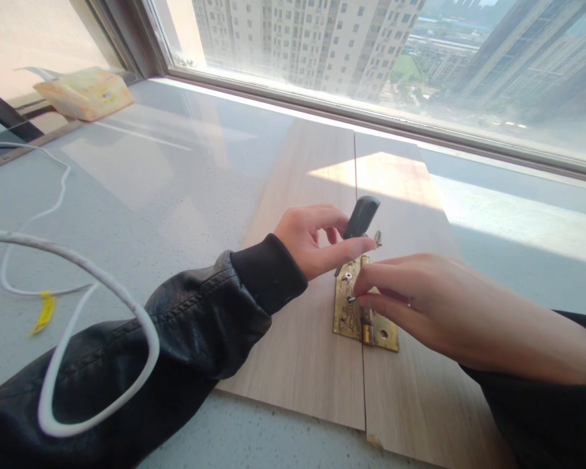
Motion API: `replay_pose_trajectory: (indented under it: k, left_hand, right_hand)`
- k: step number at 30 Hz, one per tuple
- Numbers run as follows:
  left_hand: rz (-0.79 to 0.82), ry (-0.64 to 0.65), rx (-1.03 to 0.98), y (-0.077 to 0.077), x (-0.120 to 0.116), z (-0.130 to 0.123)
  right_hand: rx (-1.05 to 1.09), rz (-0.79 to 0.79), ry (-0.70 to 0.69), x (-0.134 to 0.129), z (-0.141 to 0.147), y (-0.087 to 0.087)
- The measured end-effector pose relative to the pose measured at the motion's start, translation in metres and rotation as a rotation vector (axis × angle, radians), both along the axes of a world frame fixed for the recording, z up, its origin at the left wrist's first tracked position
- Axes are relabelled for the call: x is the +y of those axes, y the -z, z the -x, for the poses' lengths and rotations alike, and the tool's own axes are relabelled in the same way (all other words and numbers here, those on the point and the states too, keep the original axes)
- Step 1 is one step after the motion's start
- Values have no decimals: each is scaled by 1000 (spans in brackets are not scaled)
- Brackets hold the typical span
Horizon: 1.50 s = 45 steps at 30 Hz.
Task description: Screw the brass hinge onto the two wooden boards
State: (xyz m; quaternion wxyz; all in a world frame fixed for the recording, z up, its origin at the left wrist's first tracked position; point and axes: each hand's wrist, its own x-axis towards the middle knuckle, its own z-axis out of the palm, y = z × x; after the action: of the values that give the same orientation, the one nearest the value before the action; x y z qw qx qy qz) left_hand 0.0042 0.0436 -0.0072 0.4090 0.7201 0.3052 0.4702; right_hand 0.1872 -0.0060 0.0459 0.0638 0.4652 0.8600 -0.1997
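Note:
A brass hinge [346, 312] lies across the seam between two pale wooden boards [293, 365]. My right hand [415, 286] is closed in a pinch on a small screw [351, 300], which is at a hole in the hinge's left leaf. A screw head [348, 277] shows higher on that leaf, and a bare hole [383, 334] is in the right leaf. Above the hinge, my left hand [317, 241] is closed around a dark-handled screwdriver [362, 216], its shaft mostly hidden. Small metal pieces, apparently screws [378, 238], stick out by the left thumb tip.
White cable [151, 352] loops over the left sleeve and across the speckled counter [176, 169]. A yellow tag [43, 314] lies beside it. Farther back are a tissue pack [85, 93] and a phone-like device [10, 154]. A window frame [322, 111] borders the far edge.

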Motion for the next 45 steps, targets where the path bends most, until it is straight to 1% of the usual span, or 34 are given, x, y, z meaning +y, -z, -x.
replay_pose_trajectory:
  k: [12,14,17,19,23,25,27,29,34,38,41,45]
  left_hand:
    - [-15,-3,4,-3,-2,1]
    - [15,21,7,-2,-4,2]
    - [102,107,-11,-1,-6,2]
    - [104,130,-27,0,-8,2]
    - [6,95,32,-2,-10,3]
    - [-9,98,53,-4,-12,5]
    - [1,102,34,-6,-13,5]
    - [12,103,27,-7,-14,6]
    - [5,131,84,-7,-15,6]
    - [35,189,76,-8,-16,5]
    - [60,248,75,-8,-16,4]
    - [73,278,61,-7,-16,4]
  right_hand:
    - [-34,-25,-13,-4,5,-2]
    - [-8,-40,-23,-3,5,-3]
    - [78,-66,-38,1,-2,-7]
    - [123,-156,-12,4,-11,-14]
    - [161,-434,77,7,-29,-29]
    - [174,-493,95,6,-33,-33]
    - [184,-497,98,5,-30,-35]
    - [213,-470,77,2,-22,-35]
    - [277,-397,39,-4,-5,-34]
    - [283,-384,69,-4,-4,-33]
    - [295,-377,64,-3,-6,-31]
    - [294,-373,63,-2,-7,-29]
